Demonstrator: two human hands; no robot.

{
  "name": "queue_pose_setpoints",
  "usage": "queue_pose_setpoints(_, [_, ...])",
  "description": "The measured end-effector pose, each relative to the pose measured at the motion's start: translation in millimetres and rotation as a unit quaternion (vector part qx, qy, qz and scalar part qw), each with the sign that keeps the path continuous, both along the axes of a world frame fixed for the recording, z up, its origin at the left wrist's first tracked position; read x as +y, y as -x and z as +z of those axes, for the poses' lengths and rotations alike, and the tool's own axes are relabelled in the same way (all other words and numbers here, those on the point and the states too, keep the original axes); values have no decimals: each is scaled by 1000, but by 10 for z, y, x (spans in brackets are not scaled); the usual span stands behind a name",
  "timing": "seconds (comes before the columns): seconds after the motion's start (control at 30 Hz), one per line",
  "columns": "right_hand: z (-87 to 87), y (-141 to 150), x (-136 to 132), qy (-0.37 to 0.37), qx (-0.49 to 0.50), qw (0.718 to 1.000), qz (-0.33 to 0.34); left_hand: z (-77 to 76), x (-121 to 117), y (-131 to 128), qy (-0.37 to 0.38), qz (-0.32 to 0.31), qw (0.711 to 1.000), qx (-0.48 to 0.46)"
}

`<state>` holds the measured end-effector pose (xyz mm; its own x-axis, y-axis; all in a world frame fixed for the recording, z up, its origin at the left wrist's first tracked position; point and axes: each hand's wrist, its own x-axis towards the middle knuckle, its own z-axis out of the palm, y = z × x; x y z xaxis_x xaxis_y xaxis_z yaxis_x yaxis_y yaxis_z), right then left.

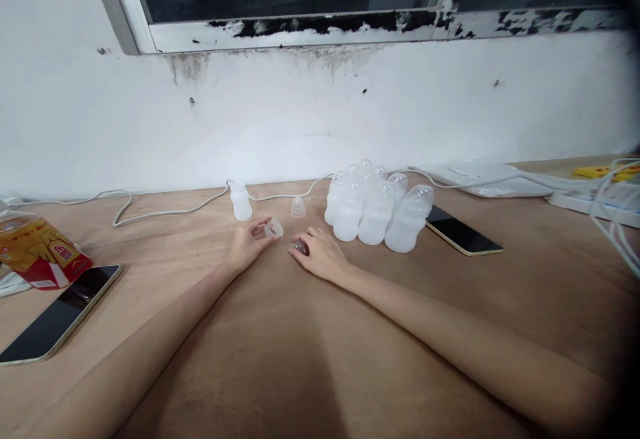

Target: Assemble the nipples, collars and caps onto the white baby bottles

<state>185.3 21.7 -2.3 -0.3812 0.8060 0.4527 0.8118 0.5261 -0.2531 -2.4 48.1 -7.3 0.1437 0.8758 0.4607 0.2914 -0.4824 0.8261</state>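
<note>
My left hand (246,244) pinches a clear plastic bottle ring (276,226) between thumb and fingers, just above the table. To its right, my right hand (325,256) has its fingers curled round a small clear piece that looks like a bottle nipple (301,247); the hand partly hides it. Beyond both hands, a clear domed bottle cap (298,208) stands on the table. Behind my left hand is a white, waisted baby bottle body (241,202) with no cap on it. Several capped baby bottles (376,216) stand grouped beyond my right hand.
A wooden table (240,366) meets a white wall (280,112). One phone (63,312) lies at left beside a yellow and red packet (43,252), another phone (463,231) right of the bottles. A white cable (165,212) runs along the wall. A plastic bag (480,176) lies back right.
</note>
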Motion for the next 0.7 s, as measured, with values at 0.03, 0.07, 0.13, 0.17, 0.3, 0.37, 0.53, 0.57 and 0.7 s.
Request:
queue_pose_setpoints(0.03, [0,-6,10,-2,22,1000,14,-9,4,-3,0,-9,1000,3])
queue_pose_setpoints(0.07, [2,-13,22,-1,55,998,28,-13,3,-6,0,-16,1000,6])
queue_pose_setpoints(0.13, [9,-26,52,23,147,988,48,-4,-12,-15,10,-25,1000,3])
queue_pose_setpoints(0.17, [10,-34,71,47,197,978,53,7,-25,-22,21,-31,999,-4])
queue_pose_setpoints(0.3, [-24,-65,168,148,354,922,54,52,-78,-60,67,-64,995,-31])
queue_pose_setpoints(0.37, [-49,-70,208,173,406,896,46,55,-89,-72,71,-77,994,-34])
queue_pose_setpoints(0.53, [-60,-45,209,176,446,874,79,31,-82,-68,71,-77,994,-30])
queue_pose_setpoints(0.57, [-55,-41,196,169,436,880,87,27,-80,-65,72,-76,994,-27])
queue_pose_setpoints(0.7, [-27,-36,153,138,414,896,77,32,-84,-59,71,-67,995,-5])
